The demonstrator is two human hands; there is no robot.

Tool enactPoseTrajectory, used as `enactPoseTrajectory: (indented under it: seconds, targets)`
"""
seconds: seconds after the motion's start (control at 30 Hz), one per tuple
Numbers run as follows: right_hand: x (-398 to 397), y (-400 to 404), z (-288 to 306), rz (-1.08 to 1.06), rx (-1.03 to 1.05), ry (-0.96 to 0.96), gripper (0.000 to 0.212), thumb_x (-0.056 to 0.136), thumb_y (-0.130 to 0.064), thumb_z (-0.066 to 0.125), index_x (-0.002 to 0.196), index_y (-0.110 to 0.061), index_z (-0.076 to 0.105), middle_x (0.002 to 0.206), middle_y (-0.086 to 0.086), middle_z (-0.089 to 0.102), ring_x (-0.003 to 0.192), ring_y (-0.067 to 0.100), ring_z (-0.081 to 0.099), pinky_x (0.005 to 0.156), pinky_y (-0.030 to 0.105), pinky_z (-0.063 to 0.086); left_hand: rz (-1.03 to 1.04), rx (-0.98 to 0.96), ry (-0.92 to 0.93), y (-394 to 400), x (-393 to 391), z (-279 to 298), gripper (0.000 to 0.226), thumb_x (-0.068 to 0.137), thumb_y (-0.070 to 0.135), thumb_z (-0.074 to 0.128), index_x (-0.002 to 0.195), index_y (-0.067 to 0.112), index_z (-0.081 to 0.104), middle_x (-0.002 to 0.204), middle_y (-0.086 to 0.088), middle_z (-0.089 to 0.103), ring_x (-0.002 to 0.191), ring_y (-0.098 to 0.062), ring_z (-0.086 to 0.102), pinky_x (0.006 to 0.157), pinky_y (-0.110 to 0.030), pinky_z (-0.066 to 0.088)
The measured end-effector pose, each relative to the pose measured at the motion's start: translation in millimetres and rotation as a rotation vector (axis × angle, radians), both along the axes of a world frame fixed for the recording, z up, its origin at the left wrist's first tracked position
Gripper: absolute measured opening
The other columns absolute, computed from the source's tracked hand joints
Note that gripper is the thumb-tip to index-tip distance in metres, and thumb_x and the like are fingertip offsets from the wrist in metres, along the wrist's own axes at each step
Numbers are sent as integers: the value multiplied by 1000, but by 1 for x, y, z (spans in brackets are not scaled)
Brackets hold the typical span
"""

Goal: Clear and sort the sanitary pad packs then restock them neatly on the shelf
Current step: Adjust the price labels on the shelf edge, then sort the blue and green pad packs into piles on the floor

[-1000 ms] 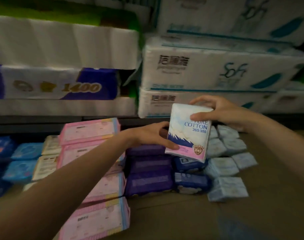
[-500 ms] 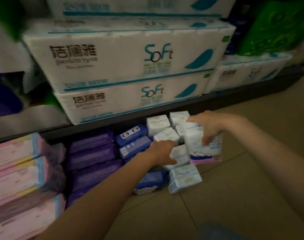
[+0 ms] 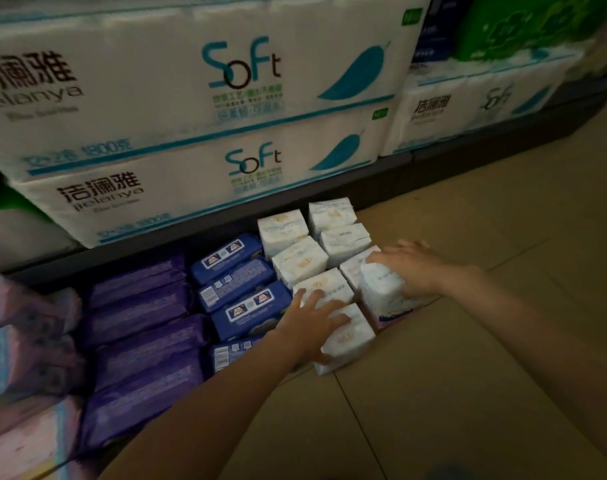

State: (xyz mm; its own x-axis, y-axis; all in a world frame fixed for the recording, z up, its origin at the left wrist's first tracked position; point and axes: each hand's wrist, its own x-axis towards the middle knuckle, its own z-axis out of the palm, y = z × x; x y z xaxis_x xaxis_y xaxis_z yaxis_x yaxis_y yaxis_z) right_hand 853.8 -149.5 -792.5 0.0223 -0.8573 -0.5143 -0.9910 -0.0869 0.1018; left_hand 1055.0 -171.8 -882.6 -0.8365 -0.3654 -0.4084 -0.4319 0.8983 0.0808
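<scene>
Sorting is in hand: our right hand (image 3: pixel 412 271) grips a white-and-pink pad pack (image 3: pixel 381 296) at the white group's right edge, while our left hand (image 3: pixel 312 323) rests flat-fingered on the near white packs (image 3: pixel 343 336). Next, we judge, seat it flush.

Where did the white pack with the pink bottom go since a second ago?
The right hand carried the white pack down from chest height and now stands it on the floor at the right end of the small white packs, still gripping it. The left hand let go of it and now rests, fingers spread, on the nearest small white packs. The purple packs and blue packs stayed put.
</scene>
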Motion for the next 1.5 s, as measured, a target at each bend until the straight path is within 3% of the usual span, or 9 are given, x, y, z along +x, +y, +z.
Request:
enactPoseTrajectory:
  seconds: [0.23, 0.4, 0.5, 0.57, 0.7, 0.8, 1.13, 1.33, 1.5]
  targets:
    - [10, 31, -52, 191, -106, 174, 61, 82, -12, 59, 137, -20, 32, 134, 7, 35, 121, 25, 36, 91, 39, 36, 27, -70, 29, -1, 6, 2, 71, 86, 50, 55, 144, 23, 23, 148, -7, 22, 137, -30, 17, 114, -52, 10]
    - [18, 28, -53, 260, -208, 240, 55, 27, -15, 88, 77, -16, 66, 78, 7, 62, 65, 20, 61, 49, 30, 45, -9, -39, 17, 1, 11, 2, 75, 85, 54, 56, 145, 23, 23, 149, -8, 21, 137, -29, 16, 114, -50, 10]
    - [28, 18, -42, 174, 11, 190, 53, 80, -13, 67, 128, -13, 43, 128, 14, 43, 112, 28, 49, 83, 36, 43, -12, -59, -20, -5, 24, 15, 73, 87, 50, 54, 146, 21, 22, 151, -8, 17, 139, -29, 14, 113, -49, 8]
    - [35, 9, -32, 112, 51, 99, 54, 89, -13, 56, 137, -14, 32, 137, 11, 33, 121, 28, 41, 91, 36, 38, 30, -134, -10, -16, 41, 30, 65, 91, 46, 50, 144, 19, 25, 150, -9, 20, 137, -30, 18, 112, -48, 10]
    - [76, -31, 15, 75, -150, -104, 45, 91, -19, 54, 133, -16, 39, 129, 8, 39, 119, 28, 44, 95, 40, 41, 118, -470, 251, -59, 97, 72, 33, 74, 27, 57, 104, 16, 66, 110, -8, 61, 98, -28, 60, 92, -39, 38]
    - [140, -70, 68, 169, -428, -191, 45, 91, -21, 54, 134, -17, 40, 129, 6, 40, 121, 25, 42, 98, 36, 37, 231, -620, 361, -97, 163, 127, 36, 56, 25, 50, 85, 17, 69, 88, -4, 66, 74, -25, 63, 76, -34, 48]
    - [463, -156, 281, 763, -1219, -767, 31, 78, -3, 46, 105, -3, 61, 103, 14, 57, 97, 29, 53, 87, 27, 36, 698, -1159, 766, -108, 466, 358, 38, 70, 23, 41, 100, 12, 62, 93, -10, 59, 87, -25, 49, 77, -35, 30]
    - [559, -192, 350, 769, -1222, -831, 23, 85, -1, 52, 107, -7, 59, 108, 9, 51, 104, 26, 45, 90, 35, 37, 1013, -1205, 753, -106, 573, 426, 28, 81, 12, 51, 108, 9, 58, 105, -13, 54, 101, -35, 50, 85, -40, 30]
    - [567, -252, 405, 711, -1186, -770, 24, 89, -10, 54, 113, -15, 55, 118, 4, 44, 112, 23, 39, 96, 40, 36, 1009, -1284, 871, -142, 584, 468, 27, 85, 10, 54, 112, 10, 56, 111, -9, 52, 108, -28, 46, 89, -37, 30]
